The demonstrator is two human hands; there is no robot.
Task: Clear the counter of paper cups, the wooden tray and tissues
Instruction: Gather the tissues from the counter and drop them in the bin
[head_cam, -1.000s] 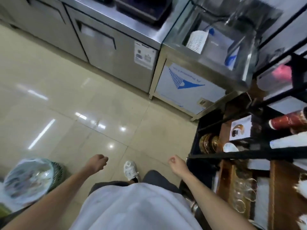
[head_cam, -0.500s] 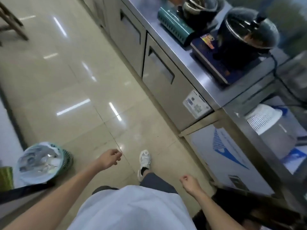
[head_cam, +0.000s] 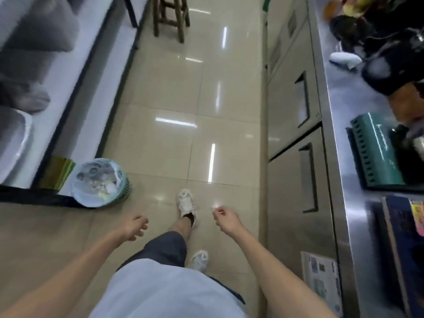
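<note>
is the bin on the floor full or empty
Fairly full. The lined green bin stands upright by the left counter, its open top showing white crumpled scraps heaped near the rim.

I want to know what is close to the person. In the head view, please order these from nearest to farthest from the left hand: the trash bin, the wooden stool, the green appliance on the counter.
From the left hand:
1. Trash bin, on the floor, left and just ahead.
2. Green appliance, across the aisle on the right counter.
3. Wooden stool, far ahead down the aisle.

A bin (head_cam: 101,182) stands left of the aisle, a steel counter (head_cam: 339,125) right, perhaps a stool (head_cam: 172,17) ahead.
</note>
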